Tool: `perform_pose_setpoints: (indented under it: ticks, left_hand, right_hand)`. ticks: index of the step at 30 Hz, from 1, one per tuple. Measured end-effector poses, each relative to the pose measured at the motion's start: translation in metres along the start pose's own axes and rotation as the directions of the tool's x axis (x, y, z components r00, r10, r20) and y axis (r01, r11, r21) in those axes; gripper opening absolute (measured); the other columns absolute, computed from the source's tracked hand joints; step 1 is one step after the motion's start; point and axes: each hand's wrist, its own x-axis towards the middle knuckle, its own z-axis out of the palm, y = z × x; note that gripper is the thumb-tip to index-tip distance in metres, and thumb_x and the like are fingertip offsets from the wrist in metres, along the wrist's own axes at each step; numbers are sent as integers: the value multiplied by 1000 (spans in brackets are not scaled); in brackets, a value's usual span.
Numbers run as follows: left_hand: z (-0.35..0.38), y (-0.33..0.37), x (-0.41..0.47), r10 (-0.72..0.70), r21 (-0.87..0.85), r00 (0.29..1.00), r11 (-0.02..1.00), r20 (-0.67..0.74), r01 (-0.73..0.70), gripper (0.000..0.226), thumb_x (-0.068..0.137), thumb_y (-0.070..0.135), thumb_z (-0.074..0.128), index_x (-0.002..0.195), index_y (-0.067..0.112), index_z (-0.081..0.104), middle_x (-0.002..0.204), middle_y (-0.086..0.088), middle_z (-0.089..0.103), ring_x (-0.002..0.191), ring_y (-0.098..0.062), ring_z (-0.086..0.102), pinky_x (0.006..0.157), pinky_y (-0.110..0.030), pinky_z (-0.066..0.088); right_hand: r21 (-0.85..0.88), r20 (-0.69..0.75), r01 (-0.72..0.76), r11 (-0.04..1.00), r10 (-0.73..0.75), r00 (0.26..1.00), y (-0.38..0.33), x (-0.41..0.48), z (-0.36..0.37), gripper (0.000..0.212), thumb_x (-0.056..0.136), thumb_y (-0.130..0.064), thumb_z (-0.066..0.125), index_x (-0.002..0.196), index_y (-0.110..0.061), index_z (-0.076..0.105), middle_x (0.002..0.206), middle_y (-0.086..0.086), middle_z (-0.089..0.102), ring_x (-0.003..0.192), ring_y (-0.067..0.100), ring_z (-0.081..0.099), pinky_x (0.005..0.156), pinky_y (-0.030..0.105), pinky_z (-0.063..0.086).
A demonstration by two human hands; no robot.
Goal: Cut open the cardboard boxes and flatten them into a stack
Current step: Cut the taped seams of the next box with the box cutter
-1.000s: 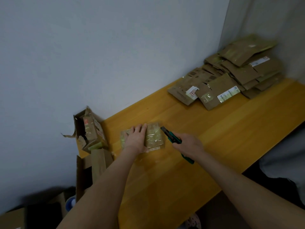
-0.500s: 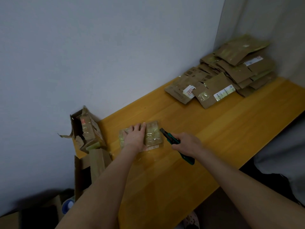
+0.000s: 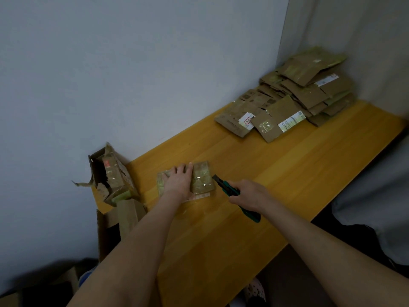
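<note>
Currently: small brown cardboard box (image 3: 202, 180) lies flat on the yellow wooden table (image 3: 276, 178), toward its left end and near the wall. It is wrapped in glossy clear tape with a greenish sheen, and a pale label strip shows along its near edge.

Left hand (image 3: 178, 183) lies palm down on the box's left and centre. Its fingers (image 3: 188, 168) are straight and together, pointing toward the wall and pressing the box to the table. The box's right third is exposed beside the hand.

Right hand (image 3: 247, 194) has its fingers curled round a green utility knife (image 3: 225, 187). The dark blade end points at the box's right edge, just beside it; whether the tip touches the cardboard cannot be told. The knife's tail sticks out below the wrist.

1 torn, opened box (image 3: 112, 178) stands tilted at the table's left end, by the wall. A stack of flattened boxes (image 3: 287, 103) sits in the far right corner, well apart from both hands
</note>
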Motion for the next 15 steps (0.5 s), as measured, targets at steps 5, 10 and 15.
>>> perform_pose_setpoints:
  ticks: [5, 10, 15]
  left_hand:
    - [-2, -2, 1, -11, 13, 1000, 1000, 14, 11, 112, 74, 42, 79, 154, 21, 4, 157, -7, 16, 144, -33, 17, 114, -62, 19]
    - [-4, 6, -6, -201, -267, 979, 945, -26, 187, 112, 69, 61, 74, 152, 19, 12, 145, -15, 29, 134, -35, 30, 111, -52, 30]
    - [-1, 15, -27, -368, -561, 930, 770, -1, 304, 119, 69, 58, 77, 153, 13, 7, 141, -19, 29, 133, -36, 33, 108, -44, 37]
  right_hand:
    - [8, 33, -33, 999, 33, 999, 11, -12, 1, 50, 88, -40, 57, 137, -38, 47, 95, -5, 65, 69, 10, 58, 53, 25, 46]
    - [649, -122, -140, 748, 283, 951, 0, -4, 12, 35, 93, -40, 57, 114, -11, 59, 103, 5, 65, 90, 21, 63, 79, 38, 55]
    - [934, 76, -145, 326, 216, 973, -49, 15, 17, 37, 97, -31, 54, 126, -9, 51, 116, 7, 61, 105, 24, 60, 90, 40, 53]
